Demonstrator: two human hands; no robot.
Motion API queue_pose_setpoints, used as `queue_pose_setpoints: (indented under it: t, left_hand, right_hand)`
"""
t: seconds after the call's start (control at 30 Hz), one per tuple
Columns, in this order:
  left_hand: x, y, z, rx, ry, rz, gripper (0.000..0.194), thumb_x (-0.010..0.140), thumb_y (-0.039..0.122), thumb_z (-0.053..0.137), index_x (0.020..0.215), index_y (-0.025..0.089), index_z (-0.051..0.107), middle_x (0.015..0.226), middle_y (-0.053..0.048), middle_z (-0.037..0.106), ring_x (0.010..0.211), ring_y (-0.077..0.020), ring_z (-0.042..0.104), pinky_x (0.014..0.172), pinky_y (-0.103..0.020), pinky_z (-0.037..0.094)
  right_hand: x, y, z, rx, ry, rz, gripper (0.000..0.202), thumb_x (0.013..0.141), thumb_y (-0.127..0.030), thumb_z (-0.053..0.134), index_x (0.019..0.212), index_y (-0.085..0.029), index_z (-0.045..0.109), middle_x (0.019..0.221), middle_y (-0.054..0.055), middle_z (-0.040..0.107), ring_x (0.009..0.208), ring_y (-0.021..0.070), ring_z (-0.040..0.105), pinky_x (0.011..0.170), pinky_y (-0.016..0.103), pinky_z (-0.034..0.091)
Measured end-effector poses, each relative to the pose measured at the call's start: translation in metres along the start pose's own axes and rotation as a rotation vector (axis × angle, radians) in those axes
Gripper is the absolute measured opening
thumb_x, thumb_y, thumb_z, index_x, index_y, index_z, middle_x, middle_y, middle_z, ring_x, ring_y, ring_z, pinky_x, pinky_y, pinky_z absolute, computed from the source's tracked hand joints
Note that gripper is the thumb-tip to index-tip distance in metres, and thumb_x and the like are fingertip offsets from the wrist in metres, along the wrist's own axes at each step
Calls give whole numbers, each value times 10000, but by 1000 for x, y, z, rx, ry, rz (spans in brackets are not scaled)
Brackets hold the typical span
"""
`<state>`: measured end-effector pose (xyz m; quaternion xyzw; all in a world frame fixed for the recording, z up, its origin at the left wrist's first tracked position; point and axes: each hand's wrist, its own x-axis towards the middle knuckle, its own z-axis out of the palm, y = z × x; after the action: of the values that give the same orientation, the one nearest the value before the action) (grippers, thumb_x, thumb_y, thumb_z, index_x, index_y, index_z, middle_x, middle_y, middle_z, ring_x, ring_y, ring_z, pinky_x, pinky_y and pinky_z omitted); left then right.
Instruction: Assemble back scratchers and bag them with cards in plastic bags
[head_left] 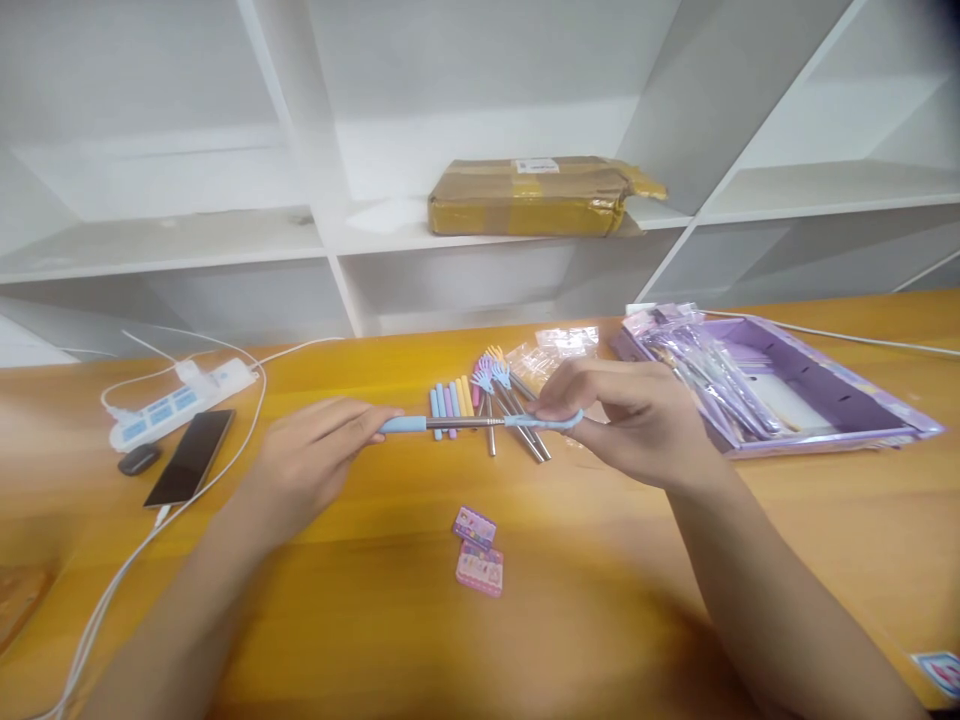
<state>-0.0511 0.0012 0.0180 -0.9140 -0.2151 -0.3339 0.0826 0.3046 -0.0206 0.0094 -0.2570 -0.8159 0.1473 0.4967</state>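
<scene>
A metal rod (pixel 457 423) with a light blue handle and a light blue hand-shaped end lies level between my hands. My left hand (pixel 330 445) is closed on its blue handle. The fingers of my right hand (pixel 622 410) pinch the blue hand-shaped end. Behind the rod are several coloured handles (pixel 448 405) in a row, in blue, purple, yellow and pink. Beside them lie several metal rods (pixel 529 430) with small hand-shaped ends in blue, purple and orange. Two pink printed cards (pixel 480 570) overlap on the table nearer to me.
A purple box (pixel 825 400) with plastic-wrapped pieces (pixel 720 380) stands at the right. Clear wrappers (pixel 566 345) lie beside it. At the left are a power strip (pixel 184 400), a phone (pixel 191 457), a black case (pixel 139 459) and white cables. A taped carton (pixel 525 198) sits on the shelf.
</scene>
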Motion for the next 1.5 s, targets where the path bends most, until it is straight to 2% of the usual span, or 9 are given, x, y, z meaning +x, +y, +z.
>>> queue_pose_setpoints:
  t: [0.3, 0.53, 0.67, 0.83, 1.07, 1.27, 1.4, 1.5]
  left_hand:
    - [-2, 4, 10, -42, 28, -25, 357, 999, 13, 607, 1304, 183, 684, 1022, -82, 797, 867, -177, 742, 766, -293, 585]
    - [2, 7, 4, -42, 23, -19, 326, 1004, 26, 596, 1269, 192, 689, 998, -69, 799, 839, -177, 739, 732, -289, 575]
    - [1, 10, 4, -37, 20, -22, 333, 1006, 21, 581, 1270, 199, 680, 1012, -68, 799, 862, -180, 741, 743, -289, 577]
    - [-2, 10, 12, -60, 15, -28, 319, 992, 4, 594, 1251, 170, 679, 1011, -76, 794, 860, -172, 733, 767, -281, 576]
    - [-1, 11, 15, -56, 9, -37, 304, 1016, 37, 573, 1251, 204, 672, 1001, -61, 797, 846, -168, 728, 761, -286, 579]
    - [0, 12, 16, -69, 2, -47, 275, 1027, 46, 559, 1219, 201, 681, 979, -63, 800, 831, -160, 736, 737, -278, 582]
    - [-2, 8, 7, -88, 2, -35, 293, 1037, 67, 565, 1259, 216, 684, 1030, -67, 816, 881, -167, 764, 761, -280, 596]
    - [-2, 7, -8, -117, -87, -71, 268, 1067, 137, 568, 1294, 221, 685, 1058, -64, 820, 885, -168, 775, 769, -276, 598]
  right_hand:
    - [-1, 0, 2, -1, 10, 10, 200, 945, -80, 749, 908, -277, 756, 861, 4, 799, 813, 183, 760, 688, 358, 609]
    - [-1, 1, 9, -19, -3, 21, 154, 964, -141, 751, 911, -284, 768, 824, 12, 794, 779, 192, 757, 654, 363, 599]
    - [0, 0, 12, 16, 22, 12, 157, 940, -123, 766, 902, -275, 776, 815, 22, 793, 755, 200, 761, 627, 356, 594]
    - [-1, 2, 11, 6, 6, 4, 206, 921, -67, 756, 916, -272, 780, 815, 16, 792, 760, 195, 756, 633, 353, 591]
    - [-3, 4, 12, 27, 7, 55, 134, 911, -145, 820, 889, -276, 798, 814, 19, 794, 740, 199, 750, 627, 356, 589]
    - [-4, 6, 14, 42, -20, 10, 173, 927, -115, 790, 963, -284, 794, 860, 18, 798, 763, 189, 749, 650, 355, 594]
    - [-6, 4, 16, 53, -46, 44, 177, 924, -116, 800, 996, -277, 784, 867, 10, 786, 783, 177, 742, 679, 341, 593]
    - [-5, 0, 17, 104, -58, 183, 180, 897, -174, 853, 1029, -257, 762, 917, 15, 768, 795, 163, 727, 694, 323, 596]
